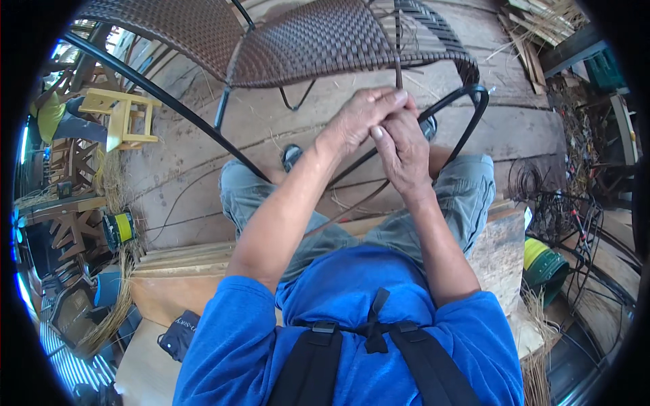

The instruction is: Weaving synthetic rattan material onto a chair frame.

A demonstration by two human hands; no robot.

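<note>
A dark brown woven seat [311, 47] on a black metal frame [169, 95] lies in front of me, with part of its right side less densely woven. A brown strip [399, 76] runs from the seat's edge down into my hands, and its loose end trails below toward my lap. My left hand [362, 118] and my right hand [408, 152] are pressed together just below the seat's edge, both closed around the strip. The fingertips are partly hidden behind the knuckles. A curved black frame bar [482, 108] stands right of my right hand.
I sit on wooden boards [179, 291] above a plank floor [183, 183]. At left, a person [57, 115] is beside a yellow wooden stool [125, 120]. Dark coiled strips [531, 179] and a green-and-yellow container [542, 267] are at right. A dark pouch [179, 335] lies by my left side.
</note>
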